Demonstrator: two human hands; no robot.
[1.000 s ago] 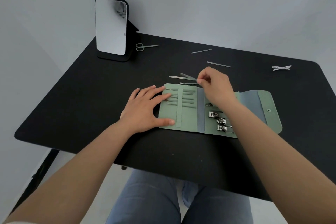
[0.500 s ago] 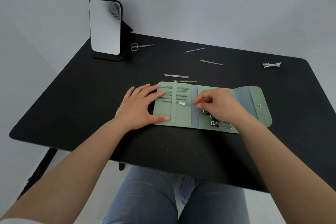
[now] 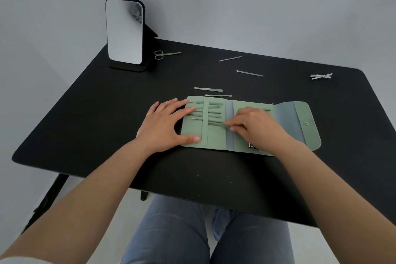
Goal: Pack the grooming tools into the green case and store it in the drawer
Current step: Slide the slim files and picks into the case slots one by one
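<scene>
Black table [image 3: 85,118]: green case [image 3: 214,137] unfolded (flap open).

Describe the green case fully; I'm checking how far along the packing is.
The green case lies unfolded flat on the black table, a soft, leather-like wallet with grey-blue fold strips and a snap flap at its right end. A vertical strap holds several slim tools in the left panel. The left hand presses that panel's edge; the right hand pinches a tool at the strap.
</scene>
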